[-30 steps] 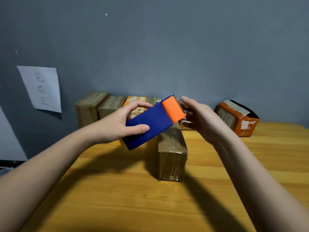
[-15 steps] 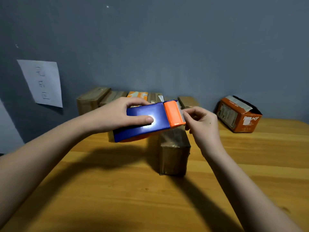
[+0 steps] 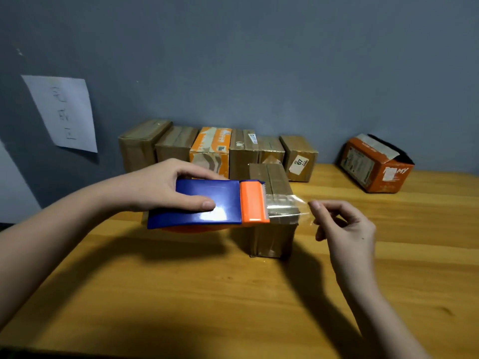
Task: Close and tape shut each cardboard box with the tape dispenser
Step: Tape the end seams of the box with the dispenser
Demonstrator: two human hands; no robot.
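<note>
Pulling clear tape (image 3: 286,207) out of the tape dispenser (image 3: 207,203), the right hand (image 3: 344,229) pinches the free end between thumb and forefinger at centre right of the frame, its other fingers loosely curled. The left hand (image 3: 166,187) grips the dispenser at centre left — thumb pressed flat on the blue top, fingers wrapped over the far edge.

The stretched strip runs left to right across the picture, from the orange cutter end to the right fingertips. The brown box (image 3: 272,211) at the centre of the frame lies the other way: its long axis and its top seam run from near to far, up the frame. So the tape crosses the seam rather than following it — that is the relation the coming move turns on. The strip hangs over the box's near half; whether it touches the cardboard I cannot tell.

The right hand is nearer the box's near end and is likely to stick the end down, after the strip is turned to lie along the seam.
</note>
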